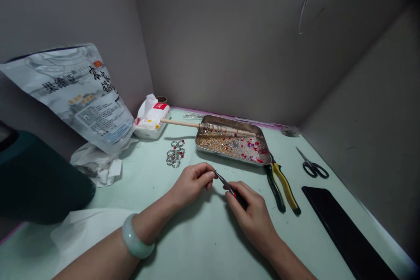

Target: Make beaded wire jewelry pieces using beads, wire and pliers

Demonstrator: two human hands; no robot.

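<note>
My right hand [251, 210] is wrapped round a pair of slim-tipped pliers [225, 183] with dark handles and a bit of red near the pivot. Their tips point up and left, meeting the fingertips of my left hand [197, 180]. Thumb and forefinger of that hand are pinched together on something too small to make out. Beyond the hands stands a metal tray [229, 162] of gold, clear and red beads. A wooden stick [183, 123] strung with small rings lies across it. Left of the tray, several beaded rings [175, 154] lie in a cluster.
Yellow-and-green pliers [285, 186] lean against the tray's right corner. Scissors [313, 169] and a long black case [344, 227] lie at the right. On the left are a tissue pack [152, 122], a large printed pouch [88, 96], crumpled tissue [98, 164] and a dark green container [42, 179].
</note>
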